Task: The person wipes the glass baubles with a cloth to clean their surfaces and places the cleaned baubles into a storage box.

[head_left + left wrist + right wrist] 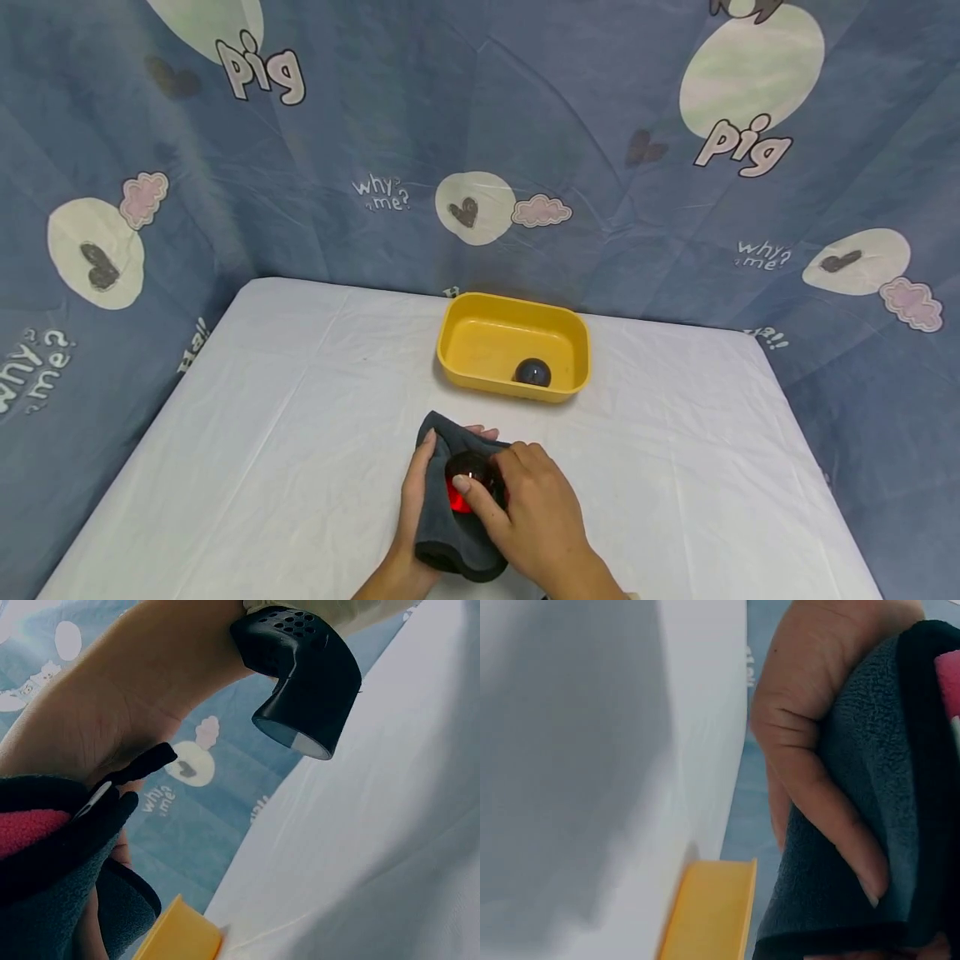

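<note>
A blue cartoon-print sheet (525,125) hangs behind the white-covered counter (262,433). At the near edge, the left hand (417,492) cups a dark grey cloth (442,533), fingers curled round it. The right hand (536,517) presses a dark ball with a red glow (467,487) into the cloth, fingers bent over it. Farther back, a yellow tub (480,337) holds another dark ball (532,372).

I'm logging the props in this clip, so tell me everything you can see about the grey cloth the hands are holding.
The grey cloth looks like soft, thick fleece, dark grey outside with a red patch showing inside in the wrist views. It is folded into a cradle over the left hand, whose thumb curls over its edge. It wraps a dark glossy ball with a red glow, which the right hand grips from above. It sits near the table's front edge, in front of the yellow tub.
</note>
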The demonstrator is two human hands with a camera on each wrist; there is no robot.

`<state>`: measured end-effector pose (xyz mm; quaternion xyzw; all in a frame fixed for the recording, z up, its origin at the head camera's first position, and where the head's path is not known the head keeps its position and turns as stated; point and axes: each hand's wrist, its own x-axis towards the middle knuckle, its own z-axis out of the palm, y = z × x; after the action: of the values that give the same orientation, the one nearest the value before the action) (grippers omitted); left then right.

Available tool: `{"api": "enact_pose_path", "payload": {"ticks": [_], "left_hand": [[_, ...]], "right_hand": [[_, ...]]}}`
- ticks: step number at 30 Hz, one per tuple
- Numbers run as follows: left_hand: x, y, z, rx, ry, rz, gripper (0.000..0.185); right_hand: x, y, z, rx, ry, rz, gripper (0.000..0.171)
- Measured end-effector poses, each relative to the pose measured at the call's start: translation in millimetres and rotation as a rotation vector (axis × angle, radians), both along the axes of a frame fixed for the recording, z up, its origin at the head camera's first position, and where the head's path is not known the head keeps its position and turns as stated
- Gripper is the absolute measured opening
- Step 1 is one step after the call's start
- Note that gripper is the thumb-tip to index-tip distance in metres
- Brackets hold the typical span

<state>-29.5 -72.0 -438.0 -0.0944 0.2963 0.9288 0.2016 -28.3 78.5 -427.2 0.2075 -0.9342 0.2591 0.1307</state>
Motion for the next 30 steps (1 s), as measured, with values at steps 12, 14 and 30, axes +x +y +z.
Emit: {"api": "enact_pose_path", "payload": {"ticks": [12,14,30], "left_hand": [[-0.2,0.3,2.4,-0.013,0.094,0.038,0.064],[0.4,0.9,2.2,-0.012,0.097,0.035,0.064],[3.1,0.7,2.5,-0.039,0.084,0.036,0.065]], "right_hand": [[7.4,7.5,-0.2,-0.033,0.026,0.156,0.074],[7.2,6.9,0.5,-0.036,0.038,0.159,0.072],[7.0,6.3,1.0,-0.070,0.018,0.155,0.058]]}}
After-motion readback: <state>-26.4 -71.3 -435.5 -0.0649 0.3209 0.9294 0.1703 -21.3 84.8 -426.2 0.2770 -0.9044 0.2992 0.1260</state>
